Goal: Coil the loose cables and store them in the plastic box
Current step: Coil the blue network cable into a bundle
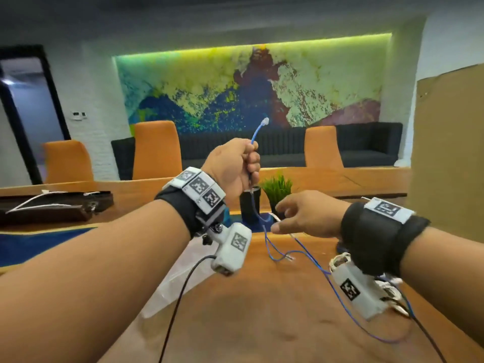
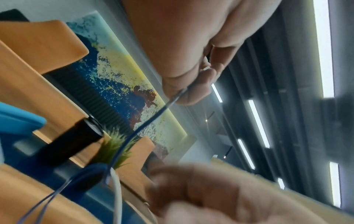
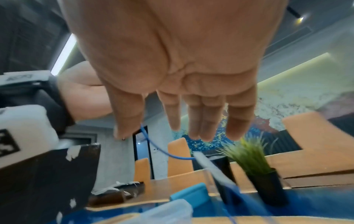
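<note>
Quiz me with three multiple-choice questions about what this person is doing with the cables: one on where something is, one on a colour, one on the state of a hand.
1. Where is the connector end of the blue cable?
A. Sticking up above the left hand
B. Lying on the wooden table
C. Inside the black pot

2. What colour are the chairs behind the table?
A. Green
B. Orange
C. White

3. What is the right hand doing?
A. Clenched in an empty fist
B. Lying flat on the table
C. Reaching with straight fingers toward the hanging cable

Answers:
1 A, the pale plug stands in the air above the gripping fist.
2 B, the chair backs are plainly orange.
3 C, the right wrist view shows straight, spread fingers above the cable.
</note>
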